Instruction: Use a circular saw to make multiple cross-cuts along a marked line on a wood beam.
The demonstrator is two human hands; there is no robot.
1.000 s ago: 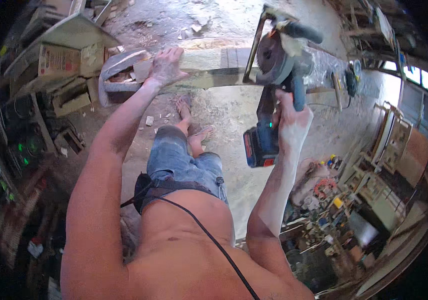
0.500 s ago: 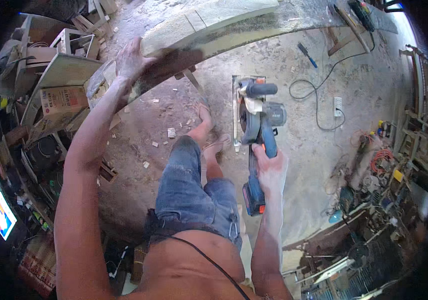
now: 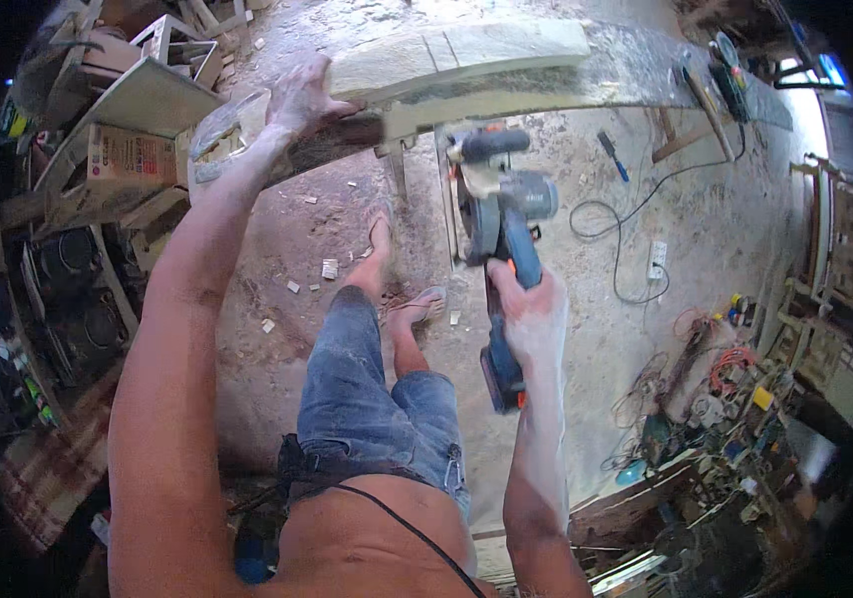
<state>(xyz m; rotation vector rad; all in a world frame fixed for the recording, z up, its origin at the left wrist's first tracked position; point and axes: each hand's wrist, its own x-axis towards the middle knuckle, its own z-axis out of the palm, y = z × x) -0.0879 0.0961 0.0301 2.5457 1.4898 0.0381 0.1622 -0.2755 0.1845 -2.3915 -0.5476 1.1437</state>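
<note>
A pale, thick curved piece of wood with two dark lines drawn across it lies on the long, dusty bench. At its left end, my left hand grips it with the thumb out to the side. My right hand is closed around the handle of a blue and black cordless circular saw. The saw is held in the air on my side of the bench, apart from the wood.
Wood scraps lie on the floor around my feet. At left stand a cardboard box and boards. A blue-handled tool, a black cord with a white power strip, and piled tools are on the right.
The view has shifted, and the wood and bench now sit farther right and lower in it. The saw appears nearer the bench edge. Both hands keep their hold.
</note>
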